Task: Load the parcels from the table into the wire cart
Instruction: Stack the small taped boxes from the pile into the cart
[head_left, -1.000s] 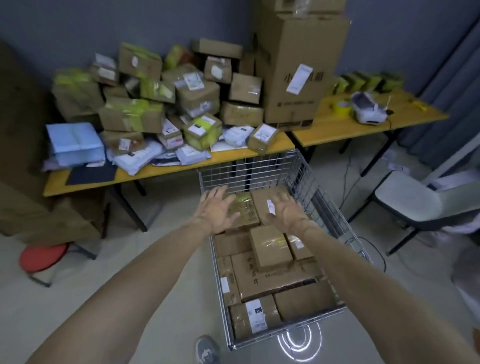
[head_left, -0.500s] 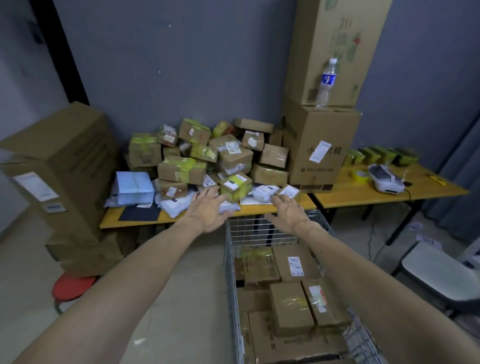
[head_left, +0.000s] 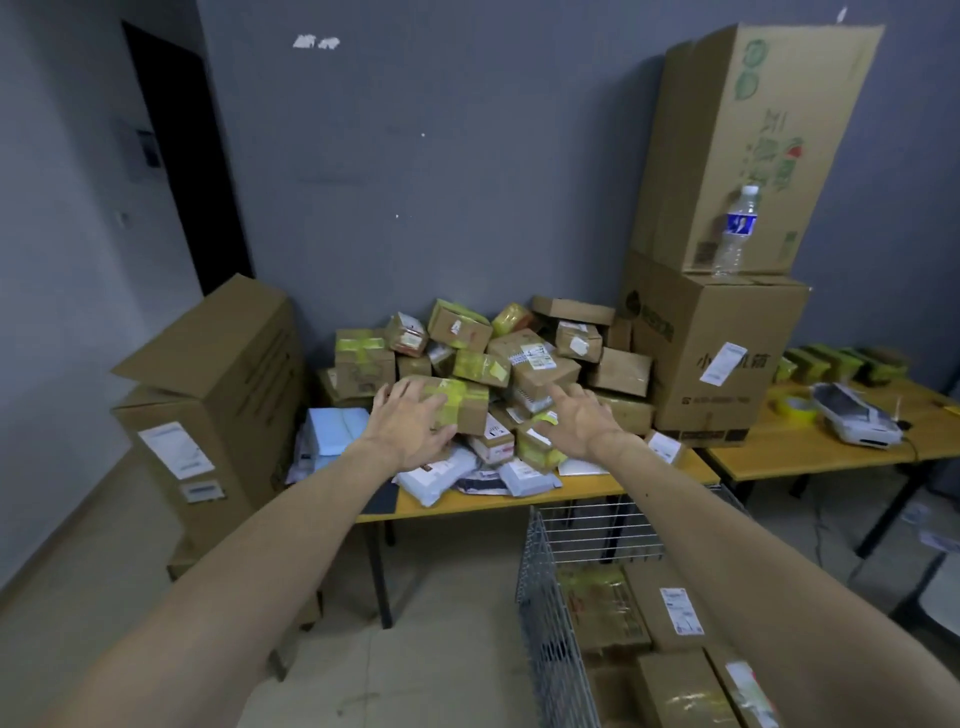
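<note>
A heap of cardboard parcels (head_left: 524, 358) and white mailer bags covers the yellow table (head_left: 613, 480). My left hand (head_left: 410, 428) reaches over the heap with spread fingers, its fingertips at a long brown box with yellow tape (head_left: 467, 402). My right hand (head_left: 579, 421) hovers open above a small yellow-taped parcel (head_left: 537, 447) and holds nothing. The wire cart (head_left: 550, 623) stands below the table's front edge with several brown boxes (head_left: 670, 613) inside.
Two tall cartons (head_left: 722, 353) are stacked at the table's right end with a water bottle (head_left: 735, 234) on the lower one. Another big carton (head_left: 218, 400) stands on the floor at left. A second table (head_left: 831, 452) holds tape rolls and a white printer (head_left: 857, 421).
Both hands have left the cart and risen forward to the parcel heap. The view has tilted up from the cart to the table and wall.
</note>
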